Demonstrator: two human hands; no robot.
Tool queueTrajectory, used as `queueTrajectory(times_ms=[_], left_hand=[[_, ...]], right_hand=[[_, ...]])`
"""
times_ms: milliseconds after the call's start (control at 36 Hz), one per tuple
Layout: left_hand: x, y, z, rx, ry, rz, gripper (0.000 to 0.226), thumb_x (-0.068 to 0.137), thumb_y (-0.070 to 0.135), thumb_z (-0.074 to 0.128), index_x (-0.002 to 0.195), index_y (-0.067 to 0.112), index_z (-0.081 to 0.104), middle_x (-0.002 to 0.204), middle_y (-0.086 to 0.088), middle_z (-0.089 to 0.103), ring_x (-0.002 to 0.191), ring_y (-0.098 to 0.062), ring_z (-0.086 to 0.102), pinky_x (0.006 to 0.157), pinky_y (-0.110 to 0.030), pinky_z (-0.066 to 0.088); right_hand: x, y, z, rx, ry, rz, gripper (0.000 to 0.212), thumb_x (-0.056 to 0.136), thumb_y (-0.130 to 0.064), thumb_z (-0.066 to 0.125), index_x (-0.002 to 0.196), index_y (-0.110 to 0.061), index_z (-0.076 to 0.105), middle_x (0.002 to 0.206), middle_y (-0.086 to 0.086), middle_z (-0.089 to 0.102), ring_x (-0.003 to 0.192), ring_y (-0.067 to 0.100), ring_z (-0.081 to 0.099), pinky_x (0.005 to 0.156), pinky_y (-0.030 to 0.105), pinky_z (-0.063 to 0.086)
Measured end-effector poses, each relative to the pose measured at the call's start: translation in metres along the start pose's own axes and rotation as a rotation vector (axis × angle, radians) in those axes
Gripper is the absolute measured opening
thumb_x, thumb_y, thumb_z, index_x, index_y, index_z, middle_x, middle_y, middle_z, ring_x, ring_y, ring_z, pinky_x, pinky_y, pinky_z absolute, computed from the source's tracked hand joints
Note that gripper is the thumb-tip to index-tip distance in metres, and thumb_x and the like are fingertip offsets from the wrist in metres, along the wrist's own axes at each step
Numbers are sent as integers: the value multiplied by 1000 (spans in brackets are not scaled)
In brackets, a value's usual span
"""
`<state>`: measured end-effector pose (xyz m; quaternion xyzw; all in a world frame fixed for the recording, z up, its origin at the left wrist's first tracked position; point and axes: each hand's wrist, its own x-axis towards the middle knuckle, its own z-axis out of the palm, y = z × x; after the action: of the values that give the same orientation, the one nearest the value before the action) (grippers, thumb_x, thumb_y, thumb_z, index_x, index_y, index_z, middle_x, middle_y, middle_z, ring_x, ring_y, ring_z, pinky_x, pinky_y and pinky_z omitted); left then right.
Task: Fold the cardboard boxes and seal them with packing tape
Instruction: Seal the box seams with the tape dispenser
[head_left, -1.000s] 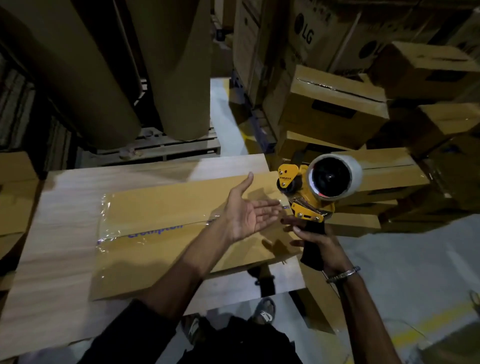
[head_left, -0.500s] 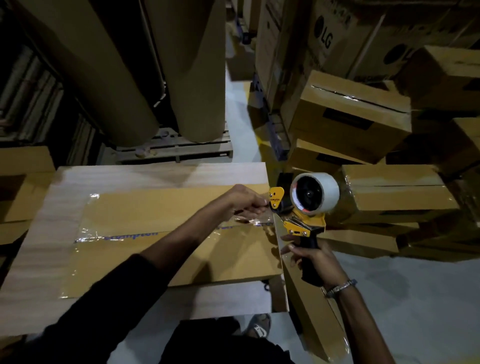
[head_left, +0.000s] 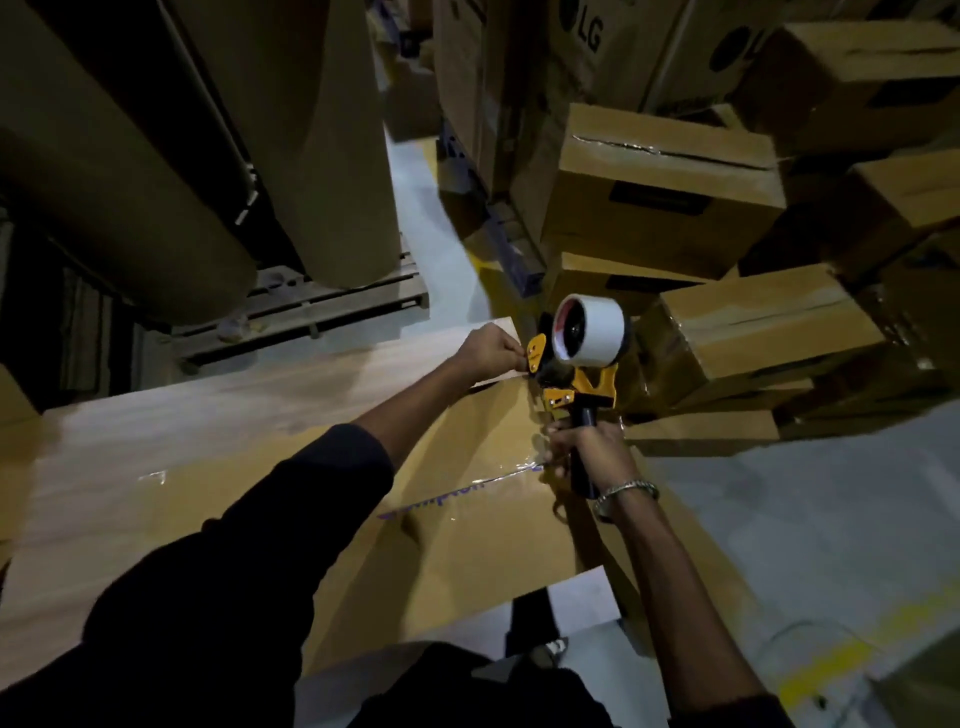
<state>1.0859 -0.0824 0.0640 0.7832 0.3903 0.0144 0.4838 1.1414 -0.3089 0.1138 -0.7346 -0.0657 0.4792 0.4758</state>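
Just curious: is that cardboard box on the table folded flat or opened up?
Folded flat. The cardboard box lies as a thin sheet on the table, with shiny tape along its middle seam.

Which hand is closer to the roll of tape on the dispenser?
Left. The left hand pinches at the yellow tab just left of the tape roll; the right hand grips the black handle below it, farther from the roll.
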Motion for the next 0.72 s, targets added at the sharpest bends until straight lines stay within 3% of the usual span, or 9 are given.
queueTrajectory(times_ms=[56, 111, 167, 250, 306, 361, 472, 583, 722], left_hand=[[3, -14, 5, -32, -13, -44, 17, 85, 12, 82, 102, 9, 85, 102, -5, 80, 83, -9, 67, 82, -27, 51], [4, -31, 9, -14, -25, -89, 29, 86, 20, 83, 114, 12, 82, 116, -3, 78, 103, -15, 70, 95, -28, 52], [1, -44, 11, -35, 4, -115, 34, 87, 24, 83, 120, 17, 79, 117, -2, 76, 110, -19, 69, 98, -31, 54], [-4, -48, 12, -128, 78, 44, 27, 90, 10, 74, 114, 20, 81, 107, 2, 78, 104, -17, 71, 92, -34, 57], [-9, -44, 13, -241, -24, 132, 29, 95, 3, 62, 112, 17, 82, 109, 1, 79, 105, -17, 72, 97, -38, 58], [-13, -43, 14, -279, -183, 155, 30, 96, 11, 59, 115, 20, 80, 113, 2, 78, 109, -18, 70, 101, -42, 53], [-20, -43, 9, -168, -331, 244, 31, 103, 23, 57, 130, 23, 73, 121, 3, 74, 110, -17, 67, 101, -40, 51], [-23, -41, 4, -44, -342, 299, 32, 109, 24, 51, 137, 26, 68, 125, 3, 73, 117, -19, 65, 106, -43, 49], [-25, -41, 6, 5, -276, 289, 33, 106, 25, 54, 134, 29, 70, 123, 7, 74, 113, -14, 67, 107, -45, 51]], right_hand=[[0, 5, 3, -10, 8, 11, 25, 84, 1, 64, 107, 7, 71, 70, 17, 68, 50, 23, 56, 48, 29, 46], [1, 8, 6, 31, 21, 24, 26, 86, 2, 63, 109, 11, 68, 68, 19, 64, 49, 24, 54, 45, 28, 48], [1, 10, 7, 65, 27, 34, 26, 87, 4, 62, 111, 13, 65, 66, 20, 60, 47, 25, 51, 44, 28, 48], [2, 9, 5, 62, 22, 61, 25, 88, 2, 62, 112, 11, 66, 67, 20, 59, 47, 24, 51, 45, 27, 46], [3, 10, 3, 35, 13, 75, 25, 88, 0, 62, 112, 8, 68, 69, 19, 60, 48, 24, 53, 50, 29, 44], [4, 11, 1, 27, 0, 84, 27, 87, 0, 62, 113, 7, 69, 70, 18, 60, 50, 24, 53, 53, 31, 44], [2, 9, -2, -1, -18, 69, 25, 89, 0, 63, 112, 8, 69, 68, 17, 61, 50, 24, 53, 53, 31, 45], [2, 8, -9, -28, -58, 65, 21, 93, -2, 62, 112, 4, 70, 66, 13, 59, 49, 21, 54, 54, 31, 48], [1, 11, -14, -120, -41, 21, 18, 91, -3, 67, 108, 3, 71, 84, 17, 63, 54, 17, 55, 51, 29, 46]])
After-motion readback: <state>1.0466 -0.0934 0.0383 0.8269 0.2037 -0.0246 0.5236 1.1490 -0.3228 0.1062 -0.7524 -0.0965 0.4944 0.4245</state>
